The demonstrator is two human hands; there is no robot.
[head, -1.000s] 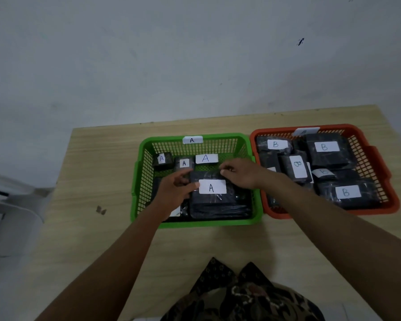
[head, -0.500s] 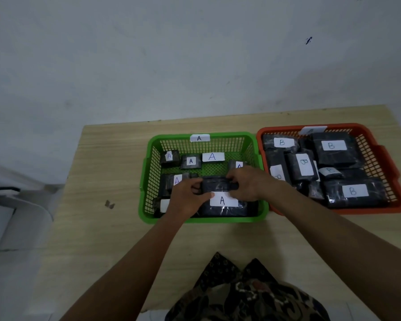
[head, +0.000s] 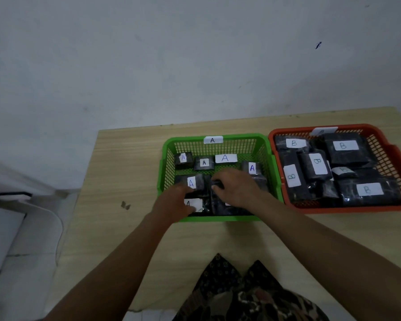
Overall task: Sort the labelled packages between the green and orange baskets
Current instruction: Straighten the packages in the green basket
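Note:
The green basket [head: 167,163], tagged A on its far rim, holds several black packages with white A labels [head: 203,162]. Beside it on the right, the orange basket [head: 357,209] is packed with black packages labelled B [head: 343,149]. Both of my hands are inside the green basket at its front. My right hand [head: 237,189] curls its fingers over the far edge of a large black package [head: 218,206] and hides most of its label. My left hand [head: 173,202] presses against that package's left side, partly over another A-labelled package [head: 193,203].
The baskets stand side by side on a light wooden table [head: 125,163] against a pale wall. A small dark scrap [head: 125,205] lies on the table left of the green basket. A white piece of furniture [head: 12,212] stands off the table's left edge.
The large A package, held up in both hands a second ago, has come down into the front of the green basket. My right hand now covers its label. The view has shifted left.

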